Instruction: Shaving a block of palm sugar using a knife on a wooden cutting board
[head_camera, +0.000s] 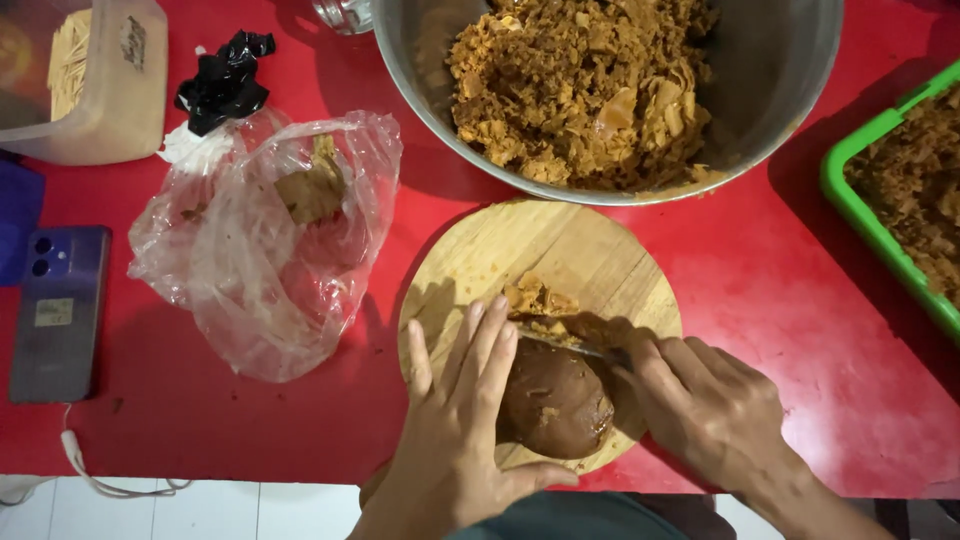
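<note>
Brown and rounded, the sugar block (555, 400) sits on the round wooden board (600, 260) on your red table (800, 300), your left hand (455, 420) pressed flat, fingers together, against its side while your right hand (705, 405) grips a knife (565, 345) slicing its top edge beside shavings (535, 298).

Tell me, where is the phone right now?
The phone lies at the far left of the red table, just left of the clear plastic bag, well away from the cutting board.

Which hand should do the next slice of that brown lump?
Probably the right hand: it already grips the knife lying across the brown block, while the left hand steadies it.
</note>
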